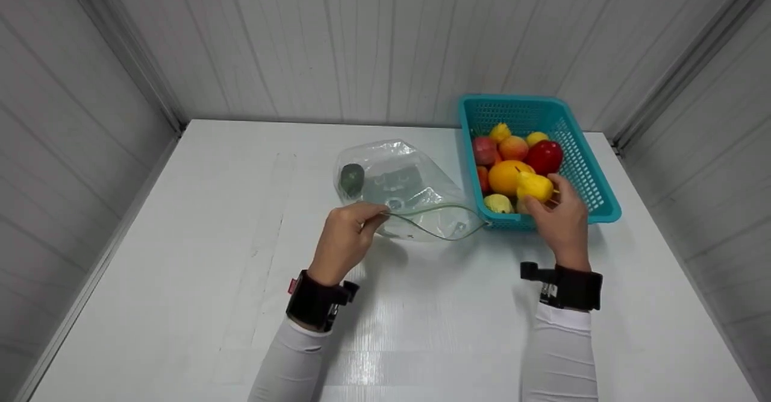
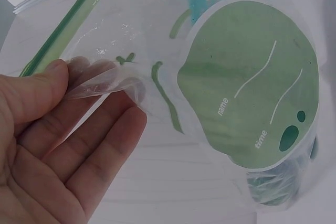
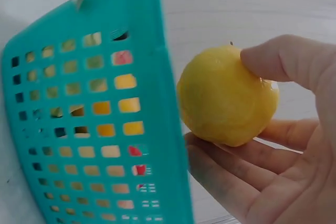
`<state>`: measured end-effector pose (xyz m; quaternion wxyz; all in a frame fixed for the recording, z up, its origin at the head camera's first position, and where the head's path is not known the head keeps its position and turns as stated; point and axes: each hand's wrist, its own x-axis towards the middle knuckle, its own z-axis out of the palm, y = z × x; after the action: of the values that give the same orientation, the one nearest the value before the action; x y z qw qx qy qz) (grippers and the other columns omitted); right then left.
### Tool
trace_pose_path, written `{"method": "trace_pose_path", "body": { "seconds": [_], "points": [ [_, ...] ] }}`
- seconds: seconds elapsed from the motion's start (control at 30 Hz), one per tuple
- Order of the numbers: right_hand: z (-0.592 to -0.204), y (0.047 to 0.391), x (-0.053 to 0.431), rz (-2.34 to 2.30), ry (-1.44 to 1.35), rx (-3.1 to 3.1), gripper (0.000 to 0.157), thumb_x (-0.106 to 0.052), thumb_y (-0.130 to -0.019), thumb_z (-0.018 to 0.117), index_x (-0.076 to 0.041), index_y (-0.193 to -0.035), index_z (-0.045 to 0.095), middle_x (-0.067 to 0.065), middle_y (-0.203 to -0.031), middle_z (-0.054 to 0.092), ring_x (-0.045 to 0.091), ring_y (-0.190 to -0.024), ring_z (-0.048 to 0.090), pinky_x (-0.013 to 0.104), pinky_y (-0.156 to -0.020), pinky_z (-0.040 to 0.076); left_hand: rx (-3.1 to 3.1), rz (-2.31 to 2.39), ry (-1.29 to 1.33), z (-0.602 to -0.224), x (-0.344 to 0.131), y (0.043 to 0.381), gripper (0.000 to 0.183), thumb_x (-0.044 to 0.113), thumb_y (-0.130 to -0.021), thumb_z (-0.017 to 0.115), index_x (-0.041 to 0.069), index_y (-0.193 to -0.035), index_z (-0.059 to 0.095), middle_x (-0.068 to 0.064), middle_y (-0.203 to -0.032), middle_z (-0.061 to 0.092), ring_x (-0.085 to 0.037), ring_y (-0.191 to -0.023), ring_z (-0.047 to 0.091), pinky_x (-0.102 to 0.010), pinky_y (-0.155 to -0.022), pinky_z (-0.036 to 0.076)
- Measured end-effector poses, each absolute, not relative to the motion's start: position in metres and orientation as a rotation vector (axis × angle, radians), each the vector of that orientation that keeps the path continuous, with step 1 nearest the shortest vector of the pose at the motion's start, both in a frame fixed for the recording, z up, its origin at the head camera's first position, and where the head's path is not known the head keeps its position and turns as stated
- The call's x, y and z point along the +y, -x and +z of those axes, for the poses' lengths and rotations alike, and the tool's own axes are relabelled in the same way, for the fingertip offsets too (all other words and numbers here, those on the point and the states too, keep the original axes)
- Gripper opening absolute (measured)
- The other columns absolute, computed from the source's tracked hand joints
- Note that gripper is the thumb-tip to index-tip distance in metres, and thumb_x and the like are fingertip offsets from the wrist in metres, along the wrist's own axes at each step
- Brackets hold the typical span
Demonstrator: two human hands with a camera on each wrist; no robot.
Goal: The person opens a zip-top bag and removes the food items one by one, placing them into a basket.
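Observation:
My right hand [image 1: 560, 212] holds a yellow pear [image 1: 533, 187] over the near side of the teal basket [image 1: 593, 167], thumb on one side and fingers on the other. In the right wrist view the pear [image 3: 228, 95] shows its rounded end, just beyond the basket's rim [image 3: 168, 93]. My left hand [image 1: 346, 239] pinches the opening edge of a clear zip bag [image 1: 421, 179] between thumb and fingers. The bag's mouth gapes a little, with a green-edged zip strip [image 2: 63, 24]. Inside, at the far left, lies a dark green fruit [image 1: 352, 179]. A green label [image 2: 252, 82] marks the bag's side.
The basket holds several fruits, among them an orange [image 1: 505, 176], a red fruit [image 1: 545, 157], a peach [image 1: 514, 147] and a pale green one [image 1: 499, 204]. The bag's right corner meets the basket's near left corner. Grey panel walls [image 1: 361, 46] enclose the white table [image 1: 199, 257].

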<state>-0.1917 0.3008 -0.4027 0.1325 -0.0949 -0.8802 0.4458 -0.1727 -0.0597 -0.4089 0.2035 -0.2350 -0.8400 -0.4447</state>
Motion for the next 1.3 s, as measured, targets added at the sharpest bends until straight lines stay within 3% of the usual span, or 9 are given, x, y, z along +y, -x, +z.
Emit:
{"method": "trace_pose_path", "body": {
  "seconds": [0.67,0.9,1.3],
  "points": [
    [-0.413,0.230,0.334,1.038,0.441,-2.652,0.062,-0.024,-0.103,0.060,0.005,-0.153,0.036,0.028,-0.152,0.045,0.042,-0.132,0.043,0.053,-0.119,0.035,-2.328,-1.232,0.654,-0.409,-0.059,0.174,0.006,0.006,-0.092,0.076,0.006,-0.094,0.082,-0.004,-0.093,0.079,-0.017,-0.090,0.075,-0.032,-0.081,0.060],
    [-0.415,0.235,0.336,1.019,0.504,-2.677,0.067,-0.027,-0.105,0.056,0.003,-0.158,0.029,0.027,-0.158,0.037,0.042,-0.138,0.039,0.053,-0.122,0.031,-2.345,-1.238,0.660,-0.407,-0.059,0.173,0.008,0.006,-0.093,0.075,0.005,-0.096,0.082,-0.005,-0.095,0.079,-0.017,-0.090,0.075,-0.032,-0.080,0.060],
    [-0.419,0.221,0.328,1.069,0.427,-2.575,0.055,-0.019,-0.103,0.059,0.005,-0.150,0.043,0.026,-0.150,0.048,0.042,-0.132,0.047,0.052,-0.115,0.041,-2.339,-1.234,0.660,-0.408,-0.059,0.173,0.008,0.005,-0.093,0.074,0.005,-0.096,0.082,-0.005,-0.095,0.079,-0.017,-0.091,0.075,-0.032,-0.081,0.060]
  ]
}}
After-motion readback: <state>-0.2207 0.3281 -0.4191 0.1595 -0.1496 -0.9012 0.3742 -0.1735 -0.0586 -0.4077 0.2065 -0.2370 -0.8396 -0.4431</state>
